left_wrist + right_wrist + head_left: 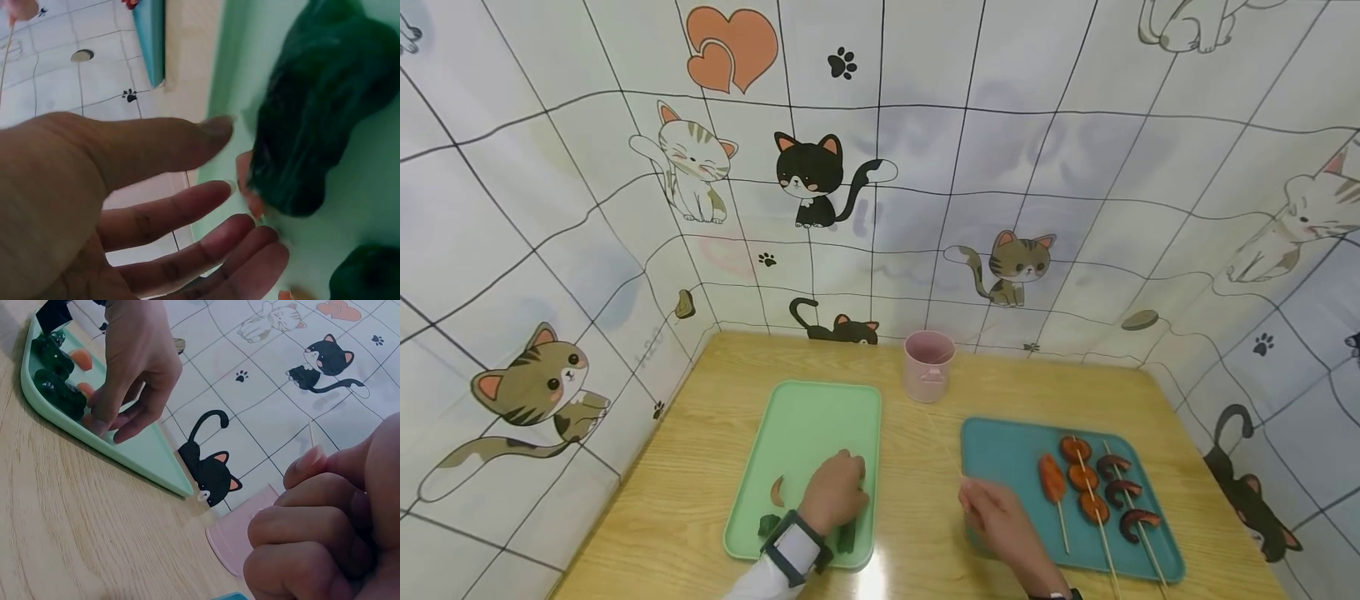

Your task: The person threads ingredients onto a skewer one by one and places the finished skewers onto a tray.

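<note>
Nearest is the left sleeve [767,583] with its watch [796,546]; ahead of it, the left hand [835,496] hangs over the green tray [823,408], thumb and fingers parted, gripping nothing. An orange slice [245,187] lies just off its fingertips, beside a green piece [319,106]; I cannot tell whether they touch. Farther right, the right hand [1000,521], fingers curled, pinches a thin skewer [313,432] slanting forward and left, toward the cup [925,375]. The left hand is nearer the slice. Rightmost, the teal tray [1000,442] bears loaded skewers [1083,479].
</note>
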`<state>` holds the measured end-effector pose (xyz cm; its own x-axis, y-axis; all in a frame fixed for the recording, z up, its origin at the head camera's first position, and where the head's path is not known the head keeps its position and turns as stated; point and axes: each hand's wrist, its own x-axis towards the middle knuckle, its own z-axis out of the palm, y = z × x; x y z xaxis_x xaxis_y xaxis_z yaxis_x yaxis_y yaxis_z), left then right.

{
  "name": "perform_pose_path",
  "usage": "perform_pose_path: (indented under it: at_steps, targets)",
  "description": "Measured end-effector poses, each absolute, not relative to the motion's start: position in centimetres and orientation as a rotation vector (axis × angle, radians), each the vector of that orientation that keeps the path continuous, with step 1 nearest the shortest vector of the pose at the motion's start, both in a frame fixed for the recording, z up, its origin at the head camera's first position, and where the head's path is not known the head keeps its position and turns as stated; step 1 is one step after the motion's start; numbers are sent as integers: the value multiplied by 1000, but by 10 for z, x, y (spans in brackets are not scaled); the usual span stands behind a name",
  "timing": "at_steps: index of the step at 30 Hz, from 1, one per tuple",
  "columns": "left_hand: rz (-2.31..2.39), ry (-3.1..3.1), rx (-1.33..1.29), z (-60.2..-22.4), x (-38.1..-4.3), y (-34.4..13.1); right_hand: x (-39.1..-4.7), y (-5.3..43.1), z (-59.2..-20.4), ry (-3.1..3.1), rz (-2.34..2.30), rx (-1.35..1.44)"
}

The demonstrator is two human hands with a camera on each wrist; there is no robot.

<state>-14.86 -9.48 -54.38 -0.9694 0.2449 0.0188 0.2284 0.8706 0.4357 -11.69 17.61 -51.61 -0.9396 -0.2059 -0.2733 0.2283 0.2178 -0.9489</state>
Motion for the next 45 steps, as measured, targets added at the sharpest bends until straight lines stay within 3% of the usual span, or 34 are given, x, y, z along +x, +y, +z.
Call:
perform_pose_path:
  at_steps: [13, 19, 33, 45]
  targets:
    - [813, 3018, 360, -542, -146, -94, -113, 181, -516, 2171, -1762, 76]
    - [1187, 2975, 433, -524, -157, -109, -117, 179, -509, 2321, -1713, -18]
    - [2143, 2153, 352, -492, -157, -119, -103, 177, -479, 2502, -1677, -183]
    - [2290, 1849, 455, -491, -155, -120, -97, 173, -466, 2553, -1435, -443]
